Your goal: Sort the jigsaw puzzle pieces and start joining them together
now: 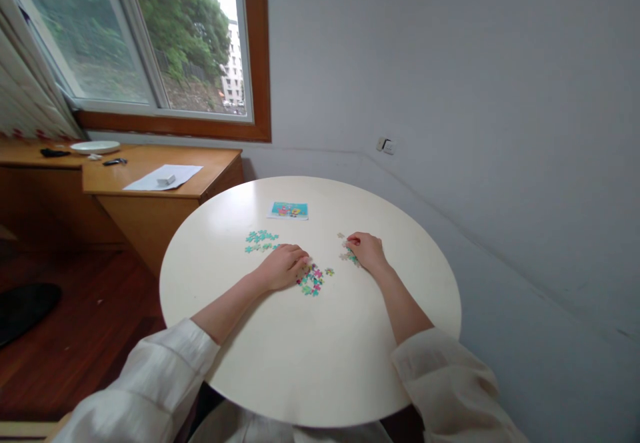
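The left hand lies palm down near the middle of the round table, fingers curled over the edge of a heap of multicoloured puzzle pieces; whether it pinches a piece cannot be told. The right hand rests just to the right, fingertips on a small scatter of pale pieces, its grip equally hidden. A cluster of teal pieces sits beyond the left hand, and a picture card lies nearer the far edge. To the left stands a wooden desk with a sheet of paper and a plate. The likely risk is a sweeping wrist or sleeve mixing the sorted heaps or sliding loose pieces across the smooth top.
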A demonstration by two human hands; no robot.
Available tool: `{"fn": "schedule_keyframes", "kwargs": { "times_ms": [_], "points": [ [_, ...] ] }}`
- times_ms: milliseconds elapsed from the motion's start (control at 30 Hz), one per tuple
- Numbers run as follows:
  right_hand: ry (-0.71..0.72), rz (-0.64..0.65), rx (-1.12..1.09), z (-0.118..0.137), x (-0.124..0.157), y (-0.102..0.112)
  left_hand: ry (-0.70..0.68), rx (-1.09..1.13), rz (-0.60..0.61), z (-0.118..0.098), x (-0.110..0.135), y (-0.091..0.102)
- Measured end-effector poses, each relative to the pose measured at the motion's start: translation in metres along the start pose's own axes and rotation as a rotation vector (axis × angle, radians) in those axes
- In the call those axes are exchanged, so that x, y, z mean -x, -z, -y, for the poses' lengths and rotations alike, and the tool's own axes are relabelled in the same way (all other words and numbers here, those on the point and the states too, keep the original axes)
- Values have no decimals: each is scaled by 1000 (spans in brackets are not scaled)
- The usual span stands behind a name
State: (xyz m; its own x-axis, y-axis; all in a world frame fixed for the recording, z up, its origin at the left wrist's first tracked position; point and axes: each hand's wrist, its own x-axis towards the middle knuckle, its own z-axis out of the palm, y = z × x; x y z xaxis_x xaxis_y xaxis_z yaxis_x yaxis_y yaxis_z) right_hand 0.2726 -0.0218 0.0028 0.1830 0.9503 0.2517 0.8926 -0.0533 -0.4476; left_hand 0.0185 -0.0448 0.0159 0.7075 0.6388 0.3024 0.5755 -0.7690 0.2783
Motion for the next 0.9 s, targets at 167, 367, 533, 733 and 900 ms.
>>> {"fn": "schedule_keyframes", "kwargs": {
  "times_ms": [167, 367, 533, 733, 900],
  "points": [
    [-17, 36, -21, -5, -2, -3, 61, 14, -38, 2, 1, 6],
    [1, -26, -1, -6, -2, 7, 189, 66, -118, 8, 2, 9],
    [-48, 59, 64, -1, 3, 18, 234, 106, -186, 15, 3, 7],
    [-101, 157, 100, 2, 4, 19, 246, 118, -217, 20, 3, 3],
    [-126, 128, 97, -1, 2, 17, 240, 135, -246, 21, 3, 2]
  ]
}}
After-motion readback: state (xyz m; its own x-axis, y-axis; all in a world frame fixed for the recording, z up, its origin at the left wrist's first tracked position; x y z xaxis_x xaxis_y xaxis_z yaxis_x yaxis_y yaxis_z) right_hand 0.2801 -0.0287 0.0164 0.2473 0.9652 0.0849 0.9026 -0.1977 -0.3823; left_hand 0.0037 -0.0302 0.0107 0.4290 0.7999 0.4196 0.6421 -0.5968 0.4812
